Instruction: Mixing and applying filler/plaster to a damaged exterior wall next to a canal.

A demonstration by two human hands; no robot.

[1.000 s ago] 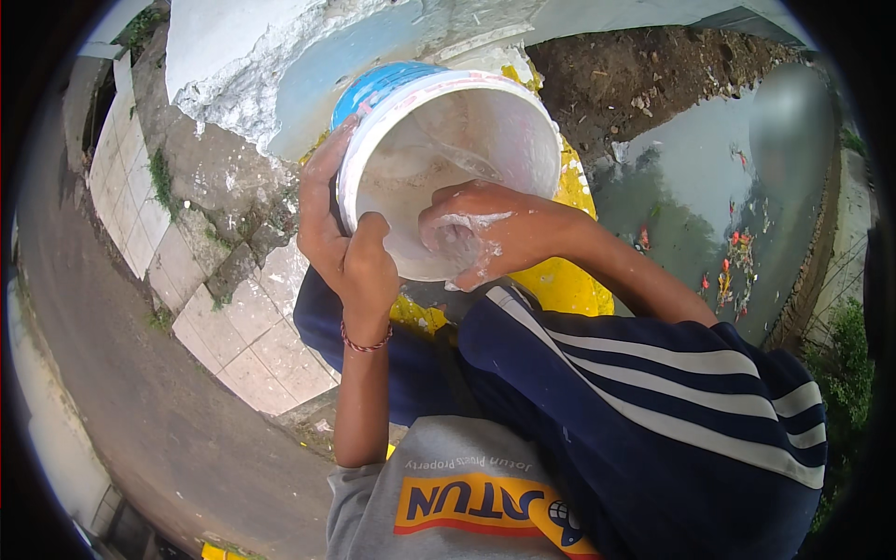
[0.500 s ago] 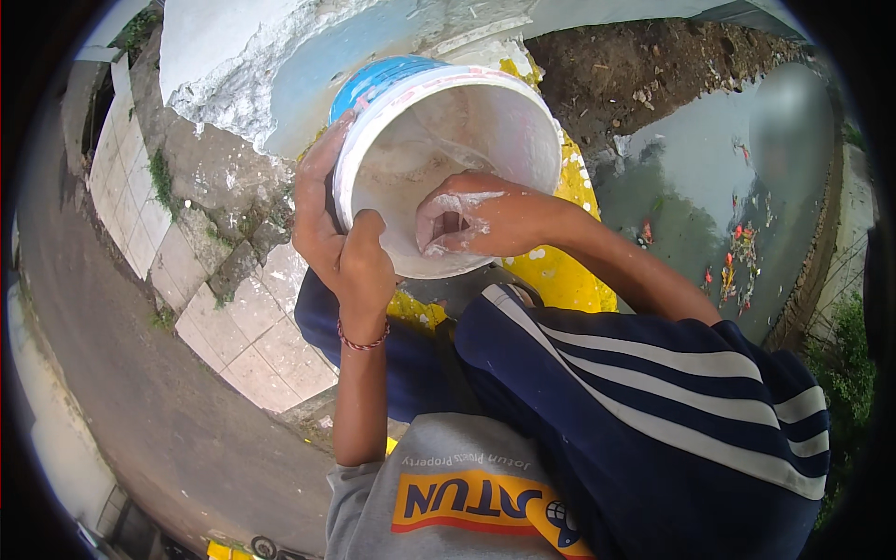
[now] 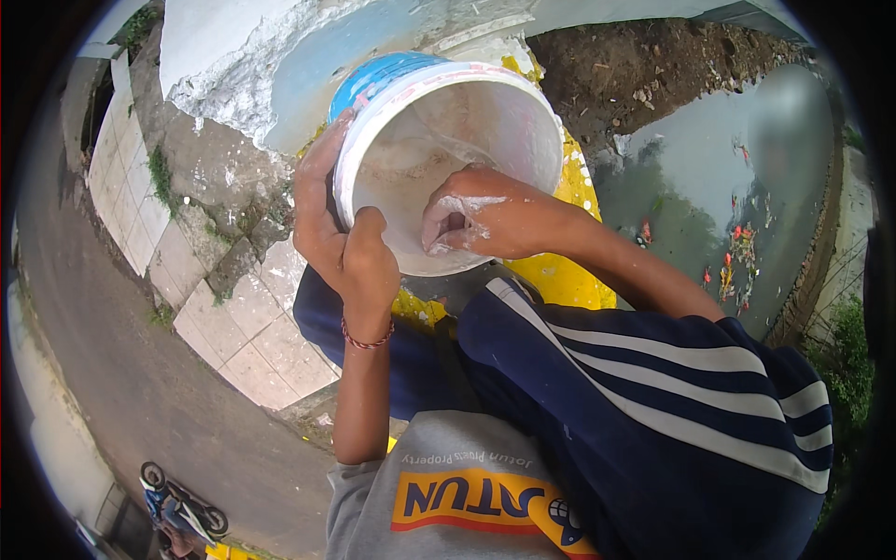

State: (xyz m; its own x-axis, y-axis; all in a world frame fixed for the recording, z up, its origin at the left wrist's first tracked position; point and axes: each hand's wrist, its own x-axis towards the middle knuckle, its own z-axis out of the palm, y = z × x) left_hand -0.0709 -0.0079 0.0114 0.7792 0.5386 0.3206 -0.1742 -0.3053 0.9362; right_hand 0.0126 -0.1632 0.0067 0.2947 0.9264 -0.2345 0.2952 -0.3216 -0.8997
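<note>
A white plastic bucket (image 3: 530,140) with blue on its outside is tilted, its mouth facing me. My left hand (image 3: 347,245) grips the bucket's left rim, thumb over the edge and fingers along the outer side. Inside the mouth, near the lower rim, is my right hand (image 3: 490,217). Its fingers are curled into a pinch and smeared with white; whatever lies between them, if anything, is hidden. Cloudy off-white stuff (image 3: 401,177) coats or fills the bucket's inside; I cannot tell how deep it is.
A yellow-painted ledge (image 3: 581,275) lies beneath the bucket. On the right is murky water (image 3: 691,177) with floating litter (image 3: 742,247). Broken tiles (image 3: 257,359) border a road (image 3: 103,317) on the left, where a motorbike (image 3: 182,504) passes. A peeling wall (image 3: 243,56) stands ahead.
My right hand has shifted slightly right inside the bucket, its fingers still pinched. The left hand keeps its grip. A motorbike has come into view at the lower left.
</note>
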